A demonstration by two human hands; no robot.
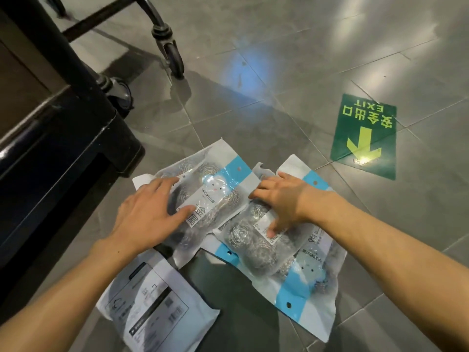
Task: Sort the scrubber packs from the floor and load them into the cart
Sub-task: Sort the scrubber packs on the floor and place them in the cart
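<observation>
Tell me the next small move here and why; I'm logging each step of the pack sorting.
Probably close the fingers and lift. The left hand rests flat on the left scrubber pack and the right hand presses the middle pack, which overlaps another pack. All lie on the floor; the cart stands to the left, so gripping comes before loading.

The floor (pixel 291 41) is made of big grey tiles with thin lines between them. It is shiny, and light bounces off it in pale streaks near the top right. A soft blue glow (pixel 250 72) sits on the tiles in the middle. A green exit sign (pixel 365 135) is stuck flat on the floor at the right, with a yellow arrow and yellow letters. A bright spot of light shines on the tip of the arrow.
</observation>
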